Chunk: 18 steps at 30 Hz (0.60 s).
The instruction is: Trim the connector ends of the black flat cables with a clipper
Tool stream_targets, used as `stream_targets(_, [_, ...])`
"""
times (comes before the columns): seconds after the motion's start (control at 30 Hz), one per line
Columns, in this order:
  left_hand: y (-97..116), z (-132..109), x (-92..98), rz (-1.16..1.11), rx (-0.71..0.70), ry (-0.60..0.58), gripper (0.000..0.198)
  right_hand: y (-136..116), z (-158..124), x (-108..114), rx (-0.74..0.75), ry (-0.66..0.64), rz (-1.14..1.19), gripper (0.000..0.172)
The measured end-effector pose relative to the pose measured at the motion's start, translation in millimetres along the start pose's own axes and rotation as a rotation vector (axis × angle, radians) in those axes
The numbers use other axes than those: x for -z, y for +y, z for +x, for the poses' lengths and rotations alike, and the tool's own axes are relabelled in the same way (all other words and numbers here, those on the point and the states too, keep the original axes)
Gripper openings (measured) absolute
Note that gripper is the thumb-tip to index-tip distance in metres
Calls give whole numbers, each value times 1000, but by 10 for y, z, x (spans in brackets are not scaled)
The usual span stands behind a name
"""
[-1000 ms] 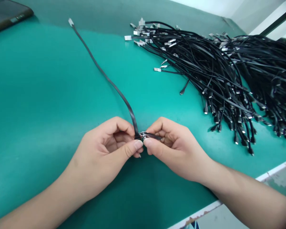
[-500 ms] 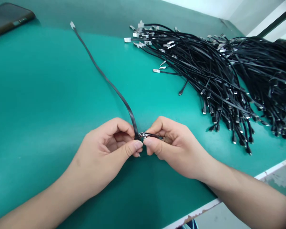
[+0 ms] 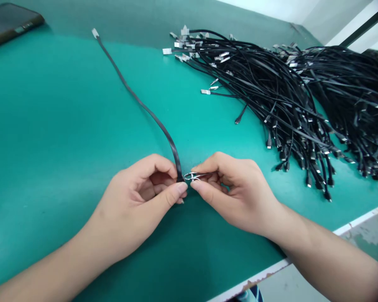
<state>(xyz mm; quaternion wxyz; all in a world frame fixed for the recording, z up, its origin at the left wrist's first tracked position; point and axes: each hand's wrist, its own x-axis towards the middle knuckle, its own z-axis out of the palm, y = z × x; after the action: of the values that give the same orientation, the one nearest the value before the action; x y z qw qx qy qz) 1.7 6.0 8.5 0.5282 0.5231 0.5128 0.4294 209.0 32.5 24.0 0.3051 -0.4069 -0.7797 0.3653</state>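
A flat black USB cable (image 3: pixel 138 100) runs across the green table, its silver plug lying at the upper left. My left hand (image 3: pixel 141 197) pinches the near end of this cable between thumb and fingers, which hide most of the connector there. Close beside it, my right hand (image 3: pixel 229 188) holds a small silver nail clipper (image 3: pixel 192 176) between thumb and forefinger. The clipper's jaws point left at the cable end, right by the left thumb. Whether they touch the cable I cannot tell.
A large bundle of black cables (image 3: pixel 264 84) with silver plugs lies at the upper right. Behind it, further right, is a second cable pile (image 3: pixel 355 92). A phone (image 3: pixel 12 24) rests at the top left. The table's pale edge (image 3: pixel 264 272) crosses the lower right.
My right hand has shifted its fingers on the nail clipper, which now shows spread arms rather than pressed together. My left hand keeps its pinch on the cable end.
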Motion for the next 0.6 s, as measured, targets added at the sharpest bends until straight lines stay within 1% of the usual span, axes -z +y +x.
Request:
stream_targets(0.1, [14,5,-12,24,-5,3,10,-4,1,2,-12,-7,4,11])
stream_targets(0.23, [30,11,-14,33,-17,-1,10,-3,6,-4,-8,-20,10,11])
stream_targets(0.4, [11,11,-3,28,-14,0,10,2,19,-9,1,-31,-2,9])
stream_targets(0.6, [2,0,-16,29,-20,-7,11,-10,0,18,-24,-57,-8,13])
